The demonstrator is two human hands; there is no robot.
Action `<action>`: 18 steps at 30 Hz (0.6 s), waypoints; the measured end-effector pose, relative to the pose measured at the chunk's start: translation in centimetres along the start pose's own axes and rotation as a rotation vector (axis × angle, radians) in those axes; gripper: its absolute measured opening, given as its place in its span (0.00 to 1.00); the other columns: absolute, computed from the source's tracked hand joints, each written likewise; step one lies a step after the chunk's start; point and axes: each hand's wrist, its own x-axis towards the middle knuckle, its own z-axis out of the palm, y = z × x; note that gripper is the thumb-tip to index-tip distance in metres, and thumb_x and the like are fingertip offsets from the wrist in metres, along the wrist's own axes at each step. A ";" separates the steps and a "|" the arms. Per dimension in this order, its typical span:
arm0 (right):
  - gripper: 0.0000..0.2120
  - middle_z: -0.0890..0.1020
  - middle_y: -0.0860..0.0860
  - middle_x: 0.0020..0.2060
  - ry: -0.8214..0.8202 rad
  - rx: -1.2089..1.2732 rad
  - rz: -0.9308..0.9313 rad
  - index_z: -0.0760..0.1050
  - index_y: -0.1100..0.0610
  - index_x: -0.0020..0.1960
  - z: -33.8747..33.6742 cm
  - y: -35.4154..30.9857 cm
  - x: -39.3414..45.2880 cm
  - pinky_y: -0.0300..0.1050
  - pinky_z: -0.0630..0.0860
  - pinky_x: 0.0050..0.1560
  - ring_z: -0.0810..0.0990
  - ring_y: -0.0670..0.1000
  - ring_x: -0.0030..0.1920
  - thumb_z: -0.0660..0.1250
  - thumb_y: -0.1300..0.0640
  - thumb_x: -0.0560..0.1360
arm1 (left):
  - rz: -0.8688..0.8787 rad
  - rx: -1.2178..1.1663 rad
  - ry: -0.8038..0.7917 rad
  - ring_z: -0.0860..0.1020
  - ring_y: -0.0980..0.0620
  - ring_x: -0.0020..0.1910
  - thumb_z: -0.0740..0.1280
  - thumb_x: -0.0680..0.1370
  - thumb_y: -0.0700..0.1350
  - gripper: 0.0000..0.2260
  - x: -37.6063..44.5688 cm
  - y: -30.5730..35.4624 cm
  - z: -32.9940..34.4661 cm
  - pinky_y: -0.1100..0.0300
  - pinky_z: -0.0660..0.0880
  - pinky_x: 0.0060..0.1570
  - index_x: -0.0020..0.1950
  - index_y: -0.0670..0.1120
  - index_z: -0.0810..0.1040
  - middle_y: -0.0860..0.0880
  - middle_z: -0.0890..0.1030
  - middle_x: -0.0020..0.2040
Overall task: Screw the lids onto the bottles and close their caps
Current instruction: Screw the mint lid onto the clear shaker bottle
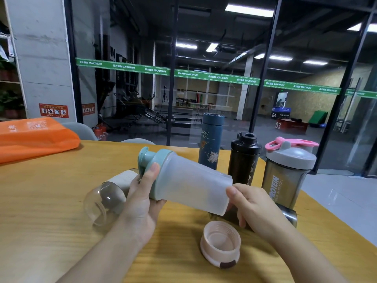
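Note:
I hold a frosted clear shaker bottle (193, 185) sideways above the table, its teal lid (157, 160) pointing left. My left hand (142, 199) grips the lid end with the thumb on the lid's rim. My right hand (251, 205) grips the bottle's base. A pink lid (221, 243) lies upside down on the table below the bottle. A clear bottle with a beige sleeve (110, 193) lies on its side behind my left hand.
Three bottles stand at the back right: a dark blue flask (211, 141), a black sport bottle (243, 160) with its cap open, and a grey-lidded protein shaker (285, 172) with a pink cap. A metal object (289, 216) lies behind my right wrist. An orange bag (34, 135) is far left.

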 end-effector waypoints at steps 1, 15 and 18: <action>0.17 0.75 0.30 0.24 0.000 0.005 0.001 0.68 0.43 0.38 0.0 0.0 0.0 0.33 0.71 0.30 0.75 0.37 0.26 0.50 0.32 0.67 | -0.001 0.001 -0.003 0.81 0.51 0.53 0.74 0.66 0.51 0.28 0.0 0.0 0.0 0.58 0.80 0.48 0.64 0.45 0.75 0.46 0.82 0.58; 0.41 0.79 0.45 0.38 0.046 -0.001 -0.185 0.54 0.27 0.61 0.4 0.6 -0.1 0.37 0.76 0.39 0.80 0.43 0.39 0.78 0.51 0.63 | 0.016 0.016 -0.013 0.80 0.51 0.55 0.69 0.67 0.53 0.25 0.1 -0.1 0.1 0.54 0.76 0.51 0.63 0.46 0.76 0.46 0.82 0.59; 0.37 0.78 0.38 0.45 0.031 0.013 -0.185 0.57 0.30 0.62 0.3 0.5 -0.2 0.38 0.77 0.36 0.79 0.45 0.38 0.77 0.46 0.63 | 0.012 0.013 -0.008 0.80 0.51 0.55 0.70 0.67 0.53 0.26 0.2 -0.1 -0.1 0.54 0.76 0.51 0.63 0.46 0.76 0.45 0.81 0.59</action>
